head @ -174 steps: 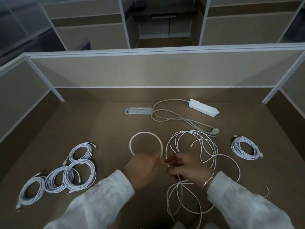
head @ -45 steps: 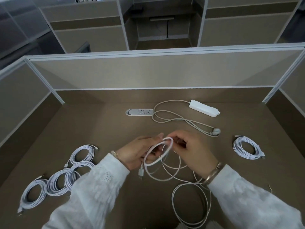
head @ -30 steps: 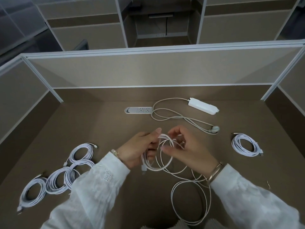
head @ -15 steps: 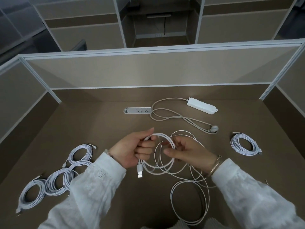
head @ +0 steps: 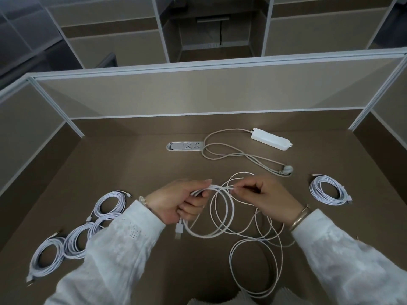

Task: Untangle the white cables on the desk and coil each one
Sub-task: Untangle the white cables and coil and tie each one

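Observation:
Over the middle of the brown desk [head: 132, 164], my left hand [head: 178, 201] grips a bundle of loops of a white cable [head: 222, 219]; its USB plug [head: 178, 231] hangs below my fist. My right hand [head: 266, 197] pinches a strand of the same cable just right of the bundle. The loose rest of the cable [head: 255, 267] trails in wide loops toward the near edge. Several coiled white cables [head: 74, 236] lie at the left, and one coiled cable [head: 328, 190] lies at the right.
A white power strip [head: 272, 139] with its grey cord [head: 233, 154] lies at the back right, beside a socket panel [head: 185, 146] set into the desk. Beige partition walls [head: 198, 95] close the desk at the back and both sides.
My hands have drawn slightly apart, and my right hand has shifted from the loops to pinching a single strand. Compared with several seconds ago, the spread-out cable is largely gathered into loops in my left hand.

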A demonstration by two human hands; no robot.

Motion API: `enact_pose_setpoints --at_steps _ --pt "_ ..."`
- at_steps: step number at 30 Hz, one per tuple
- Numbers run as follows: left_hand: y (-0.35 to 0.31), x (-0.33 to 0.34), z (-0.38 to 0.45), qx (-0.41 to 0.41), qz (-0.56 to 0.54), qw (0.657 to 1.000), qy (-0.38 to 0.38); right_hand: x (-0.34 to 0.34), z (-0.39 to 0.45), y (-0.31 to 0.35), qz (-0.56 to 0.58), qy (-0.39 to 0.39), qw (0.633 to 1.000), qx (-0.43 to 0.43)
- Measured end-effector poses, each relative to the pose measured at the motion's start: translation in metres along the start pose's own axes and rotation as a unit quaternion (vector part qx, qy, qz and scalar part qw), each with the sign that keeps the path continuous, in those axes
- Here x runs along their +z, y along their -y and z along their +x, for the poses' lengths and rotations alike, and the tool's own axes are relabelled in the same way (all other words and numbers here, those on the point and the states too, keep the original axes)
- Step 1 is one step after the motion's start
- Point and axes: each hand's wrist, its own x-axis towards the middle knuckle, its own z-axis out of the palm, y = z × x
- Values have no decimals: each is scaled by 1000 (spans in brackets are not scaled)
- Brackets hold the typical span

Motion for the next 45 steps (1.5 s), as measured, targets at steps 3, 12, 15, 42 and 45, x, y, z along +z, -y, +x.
enact_pose_setpoints --at_steps 3,12,15,42,45 --pt "0 4 1 -4 -6 1000 8 0 2 4 -39 -15 999 -4" --pt "-2 11 4 4 -73 997 27 12 4 11 142 157 974 83" --pt "5 5 6 40 -38 998 -24 2 4 6 147 151 971 110" --pt "18 -11 10 54 -136 986 -78 10 5 -12 169 5 978 125" --pt "18 -10 10 32 -103 991 -75 9 8 -11 97 4 993 70"
